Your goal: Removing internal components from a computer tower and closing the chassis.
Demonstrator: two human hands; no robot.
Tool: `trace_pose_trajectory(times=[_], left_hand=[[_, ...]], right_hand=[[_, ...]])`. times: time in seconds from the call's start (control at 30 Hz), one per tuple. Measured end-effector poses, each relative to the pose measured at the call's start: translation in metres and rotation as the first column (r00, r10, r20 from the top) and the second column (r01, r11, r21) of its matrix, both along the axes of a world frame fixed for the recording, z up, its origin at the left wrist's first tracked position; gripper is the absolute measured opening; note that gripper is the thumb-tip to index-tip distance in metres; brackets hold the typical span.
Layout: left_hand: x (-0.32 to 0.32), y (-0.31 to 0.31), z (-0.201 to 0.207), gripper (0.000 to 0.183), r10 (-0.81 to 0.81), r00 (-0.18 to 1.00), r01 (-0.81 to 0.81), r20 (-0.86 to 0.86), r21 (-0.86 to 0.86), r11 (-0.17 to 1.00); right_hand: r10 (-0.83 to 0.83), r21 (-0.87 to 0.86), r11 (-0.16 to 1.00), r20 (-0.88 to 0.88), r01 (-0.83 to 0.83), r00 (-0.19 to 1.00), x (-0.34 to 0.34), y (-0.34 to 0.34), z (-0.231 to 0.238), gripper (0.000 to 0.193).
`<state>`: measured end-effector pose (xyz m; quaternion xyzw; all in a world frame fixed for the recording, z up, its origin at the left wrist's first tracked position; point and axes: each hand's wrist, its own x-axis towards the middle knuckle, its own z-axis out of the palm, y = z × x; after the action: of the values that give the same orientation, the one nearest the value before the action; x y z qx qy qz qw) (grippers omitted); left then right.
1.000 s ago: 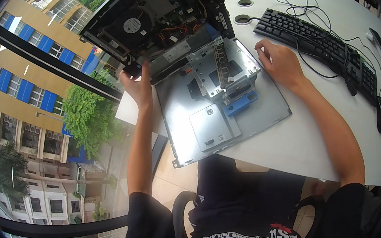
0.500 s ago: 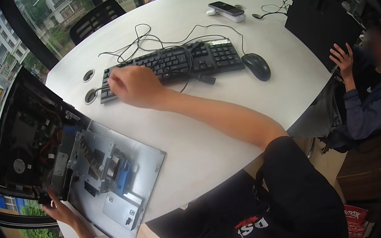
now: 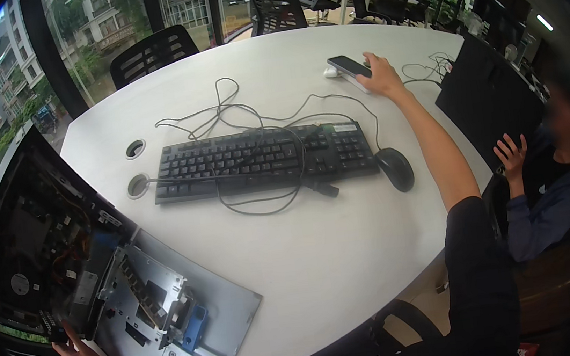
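Note:
My right hand (image 3: pixel 382 77) is at the far side of the table, its thumb and fingers around the right end of a dark smartphone (image 3: pixel 348 66). Beneath the phone is a white box-like object (image 3: pixel 356 84), partly hidden. At the lower left, my left hand (image 3: pixel 84 355) grips the lower edge of an opened black desktop computer case (image 3: pixel 32 242). The raised half shows wiring and a round label. The other half, a bare metal panel (image 3: pixel 226 311), lies on the table with a metal bracket and a blue part (image 3: pixel 193 327) on it.
A black keyboard (image 3: pixel 248 161) lies mid-table under a tangle of black cables, with a mouse (image 3: pixel 395 169) to its right. Two round cable holes (image 3: pixel 138 186) are left of it. A black monitor or panel (image 3: pixel 491 102) stands at right, beside a seated person with a raised hand (image 3: pixel 512 155).
My right hand has moved from above the keyboard's left end to the phone at the far side. The view has tilted up. My left hand stays at the case edge.

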<state>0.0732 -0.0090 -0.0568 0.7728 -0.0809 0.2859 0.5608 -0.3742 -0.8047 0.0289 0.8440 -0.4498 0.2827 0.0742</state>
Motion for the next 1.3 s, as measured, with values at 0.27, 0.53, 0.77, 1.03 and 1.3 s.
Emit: trace_pose_trajectory(times=[0.27,0.53,0.77,1.03,1.3], left_hand=[[-0.007,0.008,0.001,0.062,0.013,1.000,-0.012,0.000,0.148,0.989],[0.006,0.024,-0.013,0.059,0.022,1.000,-0.020,-0.009,0.163,0.986],[-0.012,0.001,0.009,0.082,0.102,0.989,-0.076,-0.107,0.226,0.971],[-0.003,0.012,0.001,0.063,0.116,0.993,-0.108,-0.029,0.195,0.975],[0.010,0.026,-0.010,0.087,0.048,0.998,-0.041,-0.034,0.167,0.985]], right_hand=[[0.086,0.078,0.994,-0.054,-0.082,0.995,-0.012,-0.015,-0.014,0.076],[0.139,-0.016,0.990,0.029,-0.139,0.990,-0.026,-0.031,-0.009,0.080],[-0.039,0.174,0.984,0.037,0.032,0.999,-0.022,-0.019,-0.023,0.089],[-0.033,0.186,0.982,0.114,0.012,0.993,-0.018,-0.029,-0.033,0.093],[-0.029,0.220,0.975,-0.030,0.035,0.999,0.002,-0.057,-0.013,0.102]])
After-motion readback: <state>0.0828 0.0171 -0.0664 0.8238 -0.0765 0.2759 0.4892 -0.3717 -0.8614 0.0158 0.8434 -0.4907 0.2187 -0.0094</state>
